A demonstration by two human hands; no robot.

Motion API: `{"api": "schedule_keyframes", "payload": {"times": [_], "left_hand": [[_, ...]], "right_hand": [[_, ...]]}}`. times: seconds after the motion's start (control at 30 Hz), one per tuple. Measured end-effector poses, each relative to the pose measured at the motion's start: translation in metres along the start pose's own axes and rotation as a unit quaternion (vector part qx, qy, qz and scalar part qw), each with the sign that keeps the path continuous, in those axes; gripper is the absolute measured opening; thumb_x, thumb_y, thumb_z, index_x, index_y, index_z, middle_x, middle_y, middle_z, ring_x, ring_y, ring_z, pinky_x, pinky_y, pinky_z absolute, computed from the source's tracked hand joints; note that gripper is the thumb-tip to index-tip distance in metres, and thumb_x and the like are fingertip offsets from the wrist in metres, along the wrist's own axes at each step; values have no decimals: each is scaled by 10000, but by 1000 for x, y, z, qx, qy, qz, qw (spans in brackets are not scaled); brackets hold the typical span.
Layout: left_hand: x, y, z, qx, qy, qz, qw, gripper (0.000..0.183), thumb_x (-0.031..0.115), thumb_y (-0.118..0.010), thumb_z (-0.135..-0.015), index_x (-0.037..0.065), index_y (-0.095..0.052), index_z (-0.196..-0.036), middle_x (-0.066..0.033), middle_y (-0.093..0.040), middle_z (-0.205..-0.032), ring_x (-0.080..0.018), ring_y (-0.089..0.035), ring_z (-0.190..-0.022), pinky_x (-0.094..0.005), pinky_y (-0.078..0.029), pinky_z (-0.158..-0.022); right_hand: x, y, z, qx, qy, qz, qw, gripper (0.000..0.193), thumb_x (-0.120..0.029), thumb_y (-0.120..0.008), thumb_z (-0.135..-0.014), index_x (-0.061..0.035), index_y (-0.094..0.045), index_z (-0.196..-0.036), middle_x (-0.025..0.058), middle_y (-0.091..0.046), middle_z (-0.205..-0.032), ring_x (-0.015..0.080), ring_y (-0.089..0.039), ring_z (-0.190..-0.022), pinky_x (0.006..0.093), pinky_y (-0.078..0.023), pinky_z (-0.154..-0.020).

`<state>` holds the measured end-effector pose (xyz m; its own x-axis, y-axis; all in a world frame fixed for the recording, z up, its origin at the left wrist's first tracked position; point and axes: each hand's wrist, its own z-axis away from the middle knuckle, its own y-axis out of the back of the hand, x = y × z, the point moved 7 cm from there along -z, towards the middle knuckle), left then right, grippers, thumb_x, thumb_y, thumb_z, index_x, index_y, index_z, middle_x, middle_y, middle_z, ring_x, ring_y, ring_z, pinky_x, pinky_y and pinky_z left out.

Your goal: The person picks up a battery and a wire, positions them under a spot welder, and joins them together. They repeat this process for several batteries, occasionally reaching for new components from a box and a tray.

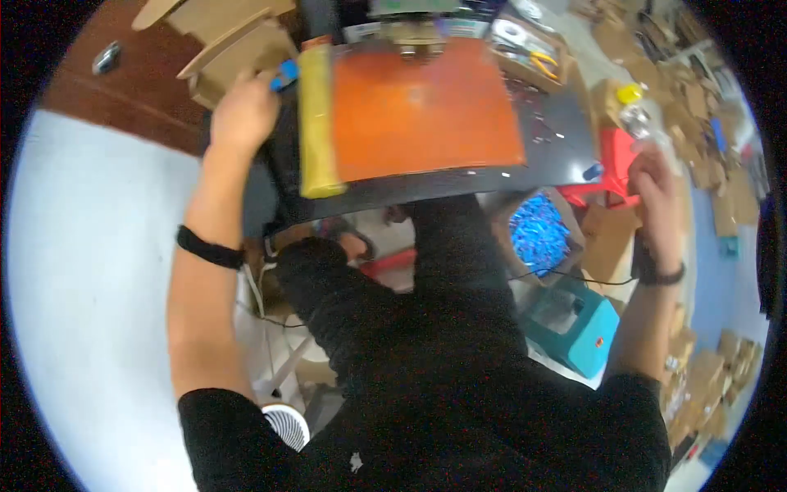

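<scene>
My left hand (pixel 244 113) is at the left end of the black table, its fingers curled in beside an open cardboard box (pixel 215 70). A small blue piece (pixel 284 75) shows at those fingertips, blurred; its exact kind is unclear. Off the table's right end, my right hand (pixel 653 179) is closed, thumb against the fingers. What it holds, if anything, is hidden. Right beside it stands a red plastic thing (pixel 616 156). Between the hands, an orange mat (pixel 426 111) covers the middle of the table, with a yellow strip (pixel 317 123) along its left edge.
A box with yellow-handled pliers (pixel 543 66) stands at the far right of the table (pixel 566 156). Below the right edge is a carton of small blue pieces (pixel 539 235), near a teal machine (pixel 574 326). Cardboard boxes (pixel 725 197) crowd the right side; a white wall (pixel 98 271) rises left.
</scene>
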<state>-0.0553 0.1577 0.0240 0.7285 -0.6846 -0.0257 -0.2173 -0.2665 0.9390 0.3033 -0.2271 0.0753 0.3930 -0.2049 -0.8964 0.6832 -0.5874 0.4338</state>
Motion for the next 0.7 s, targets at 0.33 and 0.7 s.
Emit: {"api": "schedule_keyframes", "payload": {"times": [0.33,0.7], "left_hand": [[-77,-106,-35,-131,-76,-38,988,387,-19,-442,-881,71,-554,-1240,-226,-574,-1190,-393,-594,-1065,-490,-501,-871],[-1,50,12,48,94,200,974,253,155,-650,-915,-1,-637,-1114,-118,-647,-1078,-197,-608,-966,-301,-463,-871]], "right_hand": [[203,76,61,81,-99,402,907,271,-142,-574,-867,-6,-579,-1102,237,-614,-1033,400,-595,-977,455,-476,-836],[141,-48,-72,56,150,363,918,219,-170,-665,-857,-47,-647,-1037,161,-592,-1076,363,-558,-1048,424,-461,-907]]}}
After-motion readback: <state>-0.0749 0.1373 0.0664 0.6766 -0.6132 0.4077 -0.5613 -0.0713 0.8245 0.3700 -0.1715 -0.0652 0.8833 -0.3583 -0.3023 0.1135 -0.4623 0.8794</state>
